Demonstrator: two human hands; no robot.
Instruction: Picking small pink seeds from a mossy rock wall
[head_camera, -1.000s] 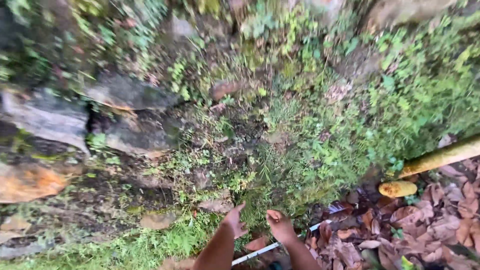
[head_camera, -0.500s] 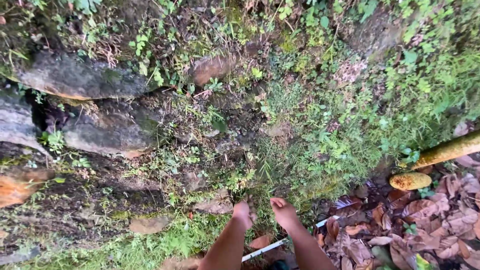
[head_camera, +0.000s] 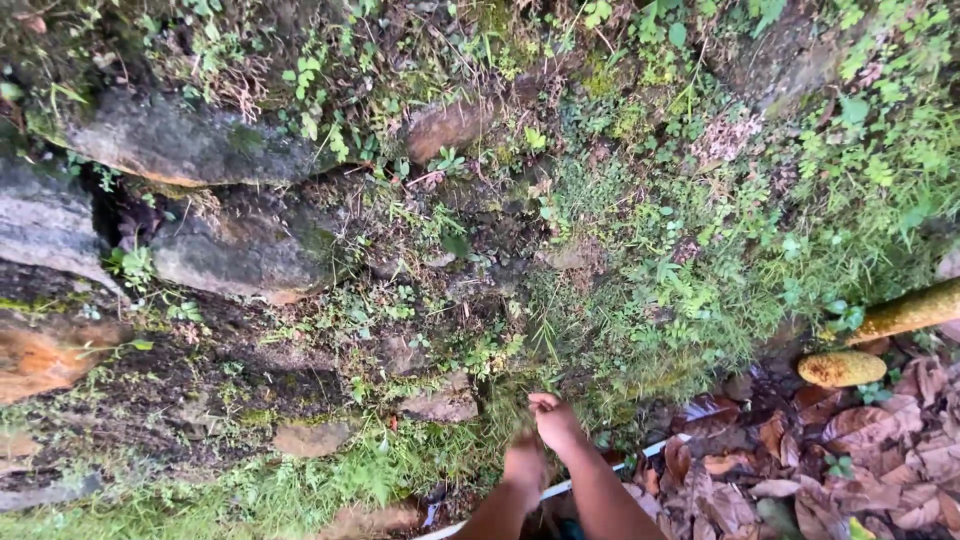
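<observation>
My right hand is curled into a fist at the base of a tuft of long grass growing from a mossy rock bank, and blades seem caught in its fingers. My left hand sits lower and just to the left, blurred, with its fingers bent down toward the weeds. What it holds, if anything, does not show. Both forearms come in from the bottom edge.
Wet dark rocks with moss and small weeds fill the left and top. A thin white rod lies on brown dead leaves under my arms. A yellowish mossy stem and its cut stub lie at the right.
My left hand has pulled back down and away from the grass tuft. My right hand stays at the tuft. The view has drifted slightly, so the rocks sit lower in frame.
</observation>
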